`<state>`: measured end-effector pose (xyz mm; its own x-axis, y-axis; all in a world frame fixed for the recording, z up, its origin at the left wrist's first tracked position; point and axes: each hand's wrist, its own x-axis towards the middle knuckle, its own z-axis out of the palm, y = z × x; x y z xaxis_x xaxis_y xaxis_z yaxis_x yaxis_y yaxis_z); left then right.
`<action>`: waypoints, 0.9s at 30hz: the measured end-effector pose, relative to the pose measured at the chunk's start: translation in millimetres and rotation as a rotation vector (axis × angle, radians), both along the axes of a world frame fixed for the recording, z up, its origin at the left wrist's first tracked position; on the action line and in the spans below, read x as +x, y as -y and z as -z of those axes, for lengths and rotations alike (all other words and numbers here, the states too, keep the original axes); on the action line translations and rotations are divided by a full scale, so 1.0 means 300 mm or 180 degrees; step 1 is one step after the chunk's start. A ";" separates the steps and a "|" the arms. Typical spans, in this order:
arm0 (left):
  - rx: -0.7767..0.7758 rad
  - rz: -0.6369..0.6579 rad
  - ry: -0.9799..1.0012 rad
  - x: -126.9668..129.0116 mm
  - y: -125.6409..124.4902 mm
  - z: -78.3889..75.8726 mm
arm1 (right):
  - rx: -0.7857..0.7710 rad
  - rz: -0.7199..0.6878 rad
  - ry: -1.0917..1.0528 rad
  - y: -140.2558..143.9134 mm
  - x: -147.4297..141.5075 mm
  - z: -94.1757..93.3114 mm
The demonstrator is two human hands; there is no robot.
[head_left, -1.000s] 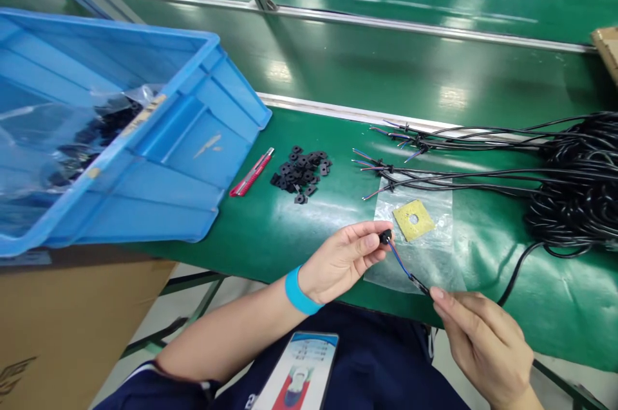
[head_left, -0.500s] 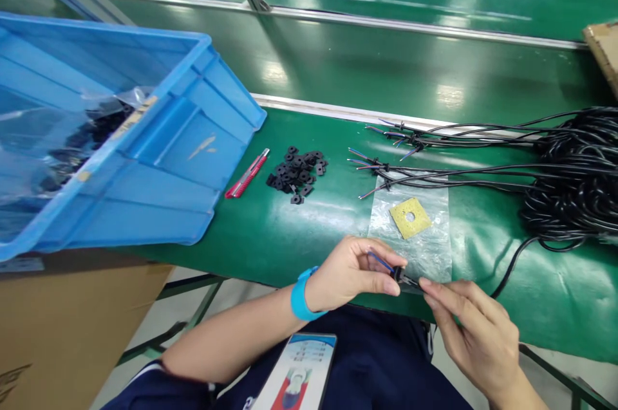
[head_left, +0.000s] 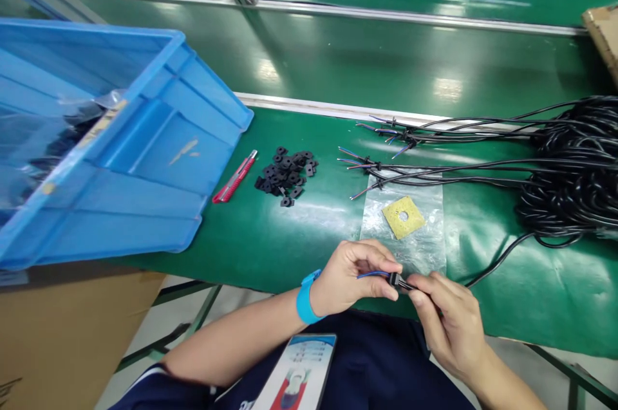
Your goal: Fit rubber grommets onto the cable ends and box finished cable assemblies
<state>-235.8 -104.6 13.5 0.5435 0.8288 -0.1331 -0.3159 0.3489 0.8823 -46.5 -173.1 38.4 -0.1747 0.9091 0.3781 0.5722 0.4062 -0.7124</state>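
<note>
Between the thumb and fingers of my left hand [head_left: 355, 271] is a small black rubber grommet [head_left: 394, 279], with a blue wire [head_left: 373, 273] coming out of its left side. My right hand [head_left: 449, 316] pinches a black cable [head_left: 409, 286] just right of the grommet. The cable's stripped end runs into the grommet; its far part leads to a large black coil [head_left: 570, 172]. A square yellow sponge [head_left: 413, 221] with a round hole lies on a clear plastic bag [head_left: 429, 249] beyond my hands. Loose black grommets [head_left: 286, 173] are heaped to the left.
A red utility knife [head_left: 235, 177] lies beside a large blue bin [head_left: 164, 165] holding bagged black parts. Several cable ends with coloured wires [head_left: 369, 164] stretch left from the coil. A cardboard box [head_left: 62, 333] stands low at left, another [head_left: 601, 37] at far right.
My right hand has moved left, closer to my left hand, and the cable now sits nearer the grommet. The blue wire now points level to the left. The view has shifted slightly.
</note>
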 end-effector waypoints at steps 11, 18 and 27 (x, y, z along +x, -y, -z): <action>0.0469 0.0254 -0.0067 0.031 0.000 0.042 | -0.0826 -0.0244 -0.0734 0.012 0.011 0.086; 0.0511 0.0365 -0.0028 0.034 0.004 0.065 | -0.0554 -0.0340 -0.0584 0.002 0.017 0.107; 0.0448 0.0261 -0.0201 -0.002 -0.005 0.026 | 0.0365 0.0123 0.0300 -0.016 -0.010 0.074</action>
